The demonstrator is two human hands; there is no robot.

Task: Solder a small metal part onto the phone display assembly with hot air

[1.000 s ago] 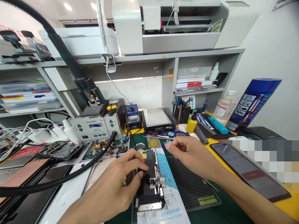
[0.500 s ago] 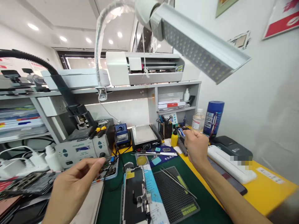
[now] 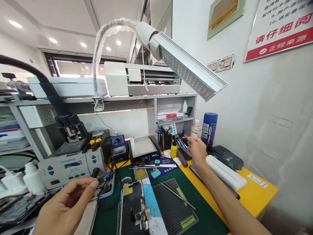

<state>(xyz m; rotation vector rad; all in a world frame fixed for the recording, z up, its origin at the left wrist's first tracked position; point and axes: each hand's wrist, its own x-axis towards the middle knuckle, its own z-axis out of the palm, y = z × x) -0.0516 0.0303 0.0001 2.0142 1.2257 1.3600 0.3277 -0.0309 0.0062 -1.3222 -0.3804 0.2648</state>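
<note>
Black phone screen (image 3: pixel 128 204) lies near six o'clock in the head view, beside the printed face of a blue-and-white box (image 3: pixel 156 209). At eight o'clock, the person's left hand (image 3: pixel 65 202) has thumb and forefinger pressed together, a black tool tip (image 3: pixel 95 172) showing just beyond. At four o'clock, the right hand (image 3: pixel 198 152) is curled; whether it pinches anything, I cannot tell. Tweezers (image 3: pixel 188 203) lie at five o'clock

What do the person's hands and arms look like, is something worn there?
Left hand and right hand are bare: no gloves, no visible rings. The right forearm shows no sleeve or watch; the left forearm is out of frame.
</note>
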